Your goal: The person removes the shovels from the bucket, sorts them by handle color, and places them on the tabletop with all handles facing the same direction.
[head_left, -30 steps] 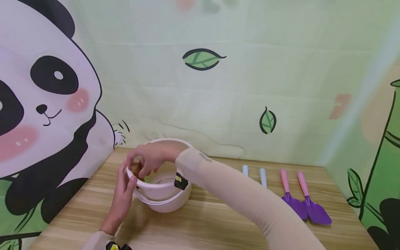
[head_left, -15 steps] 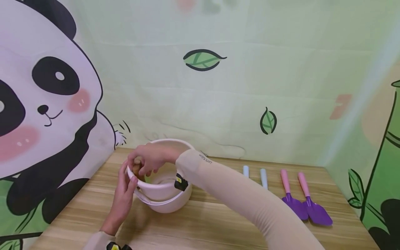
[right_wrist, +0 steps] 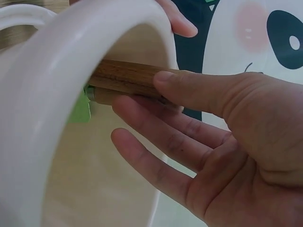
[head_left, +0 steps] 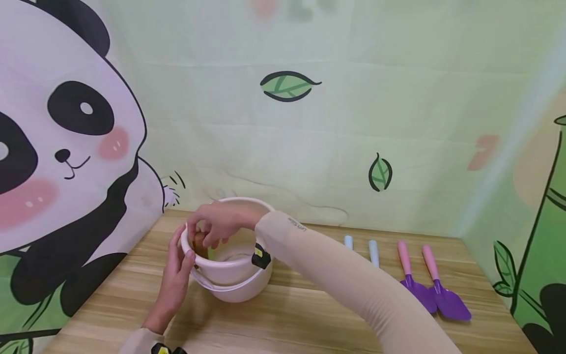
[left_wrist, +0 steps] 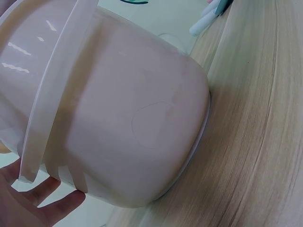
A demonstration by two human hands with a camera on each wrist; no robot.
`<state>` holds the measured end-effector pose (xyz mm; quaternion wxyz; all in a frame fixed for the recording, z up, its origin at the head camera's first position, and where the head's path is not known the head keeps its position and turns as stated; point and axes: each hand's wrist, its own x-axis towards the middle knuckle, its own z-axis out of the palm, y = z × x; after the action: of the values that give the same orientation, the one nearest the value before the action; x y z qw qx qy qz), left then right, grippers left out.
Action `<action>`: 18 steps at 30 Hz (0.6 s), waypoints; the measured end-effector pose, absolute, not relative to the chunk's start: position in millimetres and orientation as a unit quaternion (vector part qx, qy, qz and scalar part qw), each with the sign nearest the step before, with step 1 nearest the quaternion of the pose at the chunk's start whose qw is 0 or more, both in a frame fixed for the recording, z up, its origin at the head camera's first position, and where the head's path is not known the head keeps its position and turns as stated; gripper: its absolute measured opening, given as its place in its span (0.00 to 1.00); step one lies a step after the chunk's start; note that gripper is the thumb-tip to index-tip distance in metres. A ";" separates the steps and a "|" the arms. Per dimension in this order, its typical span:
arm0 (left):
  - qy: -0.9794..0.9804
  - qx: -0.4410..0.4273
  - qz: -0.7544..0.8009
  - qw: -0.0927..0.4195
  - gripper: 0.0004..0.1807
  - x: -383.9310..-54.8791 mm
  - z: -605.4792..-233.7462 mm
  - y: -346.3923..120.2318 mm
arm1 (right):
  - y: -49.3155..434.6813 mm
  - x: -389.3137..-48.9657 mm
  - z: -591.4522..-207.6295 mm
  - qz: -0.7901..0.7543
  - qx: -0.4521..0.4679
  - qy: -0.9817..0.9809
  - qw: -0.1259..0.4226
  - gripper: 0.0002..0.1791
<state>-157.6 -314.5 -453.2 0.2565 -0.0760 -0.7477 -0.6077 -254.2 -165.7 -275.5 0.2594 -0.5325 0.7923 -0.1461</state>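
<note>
A pale pinkish-white bucket (head_left: 234, 294) stands on the wooden table, its carrying handle hanging down over the front. My left hand (head_left: 177, 270) holds it at the left side, the thumb near the rim and fingers spread against the outer wall (left_wrist: 132, 109). Over the opening, my right hand (head_left: 218, 223) reaches down just inside the left rim. There it pinches a brown wooden handle (right_wrist: 125, 73) between thumb and fingers. A lighter wooden handle (right_wrist: 106, 96) with a metal collar and a green piece (right_wrist: 80, 109) lies right below; their lower ends are hidden by the bucket wall.
To the right lie two purple trowels (head_left: 451, 302) with pink grips, their blades overlapping. Two light blue handles (head_left: 373, 253) stick out from behind my right sleeve (head_left: 327, 260). A printed panda cloth (head_left: 309, 147) hangs behind the table.
My right hand and the wooden handle have shifted slightly right, away from the bucket's left rim. The left hand keeps its place on the bucket.
</note>
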 end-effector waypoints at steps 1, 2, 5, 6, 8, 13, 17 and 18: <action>-0.749 -0.075 -0.606 0.258 0.33 -157.5 -453.0 -314.4 | -164.3 -254.8 -274.8 -0.147 -0.532 0.793 0.259 0.10; -0.749 -0.076 -0.606 0.258 0.33 -157.4 -452.8 -314.3 | -162.6 -255.3 -274.2 -0.149 -0.535 0.791 0.257 0.10; -0.749 -0.074 -0.605 0.258 0.33 -157.0 -451.1 -313.6 | -157.2 -257.3 -273.0 -0.151 -0.541 0.789 0.249 0.10; -0.750 -0.074 -0.604 0.258 0.33 -156.7 -450.3 -313.3 | -155.4 -258.0 -272.6 -0.153 -0.541 0.789 0.248 0.11; -0.751 -0.073 -0.603 0.257 0.33 -156.2 -449.3 -313.0 | -152.2 -259.2 -272.1 -0.157 -0.542 0.789 0.245 0.12; -0.754 -0.072 -0.600 0.259 0.33 -155.8 -449.6 -312.9 | -144.9 -264.5 -272.2 -0.165 -0.534 0.795 0.237 0.12; -0.752 -0.071 -0.601 0.261 0.33 -156.4 -450.4 -313.2 | -137.9 -270.2 -270.3 -0.174 -0.530 0.796 0.236 0.12; -0.752 -0.070 -0.602 0.260 0.33 -156.7 -450.4 -313.4 | -136.0 -271.6 -269.4 -0.175 -0.529 0.796 0.235 0.12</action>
<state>-156.7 -313.4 -450.4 0.2601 -0.0699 -0.7521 -0.6015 -271.6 -136.0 -269.4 0.2349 -0.5290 0.7965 -0.1750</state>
